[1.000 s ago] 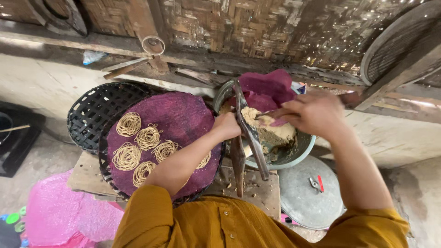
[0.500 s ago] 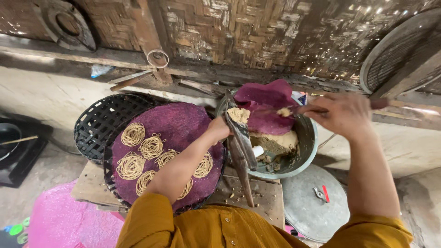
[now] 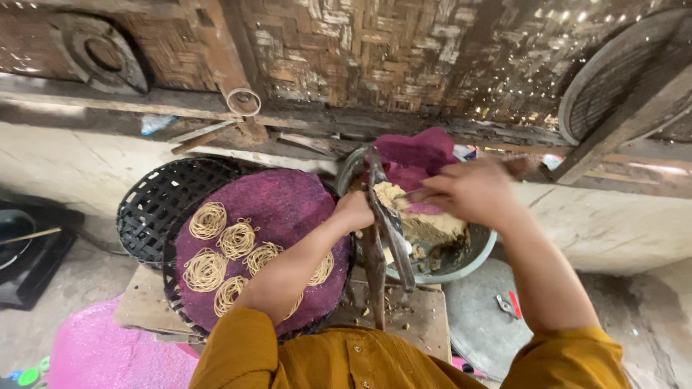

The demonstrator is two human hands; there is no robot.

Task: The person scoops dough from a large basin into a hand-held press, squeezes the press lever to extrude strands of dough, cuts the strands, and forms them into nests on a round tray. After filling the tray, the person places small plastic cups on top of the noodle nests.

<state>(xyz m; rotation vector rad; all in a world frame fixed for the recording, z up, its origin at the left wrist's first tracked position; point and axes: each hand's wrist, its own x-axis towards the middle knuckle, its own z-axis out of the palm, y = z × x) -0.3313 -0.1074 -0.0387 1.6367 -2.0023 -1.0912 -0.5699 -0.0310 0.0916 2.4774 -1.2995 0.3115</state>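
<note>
Fingers (image 3: 440,189) of right hand (image 3: 468,193) pinched together over pale dough (image 3: 422,220), tips down at the lump; whether holding a thin utensil or only a pinch of dough, cannot tell. Left hand (image 3: 353,210) curled shut around upper part of hinged metal noodle press (image 3: 386,230), knuckles toward the camera, grip closed on the handle. Press standing nearly upright, tilted slightly, two long arms running down from the left fingers to a crumb-strewn wooden board (image 3: 400,310).

Just beyond the right fingertips: dough heaped inside a grey-green metal bowl (image 3: 472,256), lump resting against the far side, darker scraps at the bottom. Above the fingers, draped over the bowl's far rim: magenta cloth (image 3: 414,155), partly touching the dough.

Left of the left hand, close beside the wrist: round purple woven mat (image 3: 277,205), carrying several coiled nests of thin pale noodles (image 3: 238,239), set side by side, some hidden beneath the forearm. Under and behind the mat, further left: black plastic lattice basket (image 3: 162,198), rim showing.

Below the right forearm, on the ground: round grey metal lid (image 3: 476,324) with a small handle. Near lower left corner: pink mesh sheet (image 3: 108,353). Far beyond both hands: woven bamboo wall (image 3: 375,50) above a wooden ledge. Mustard-yellow sleeves (image 3: 252,353) on both arms.
</note>
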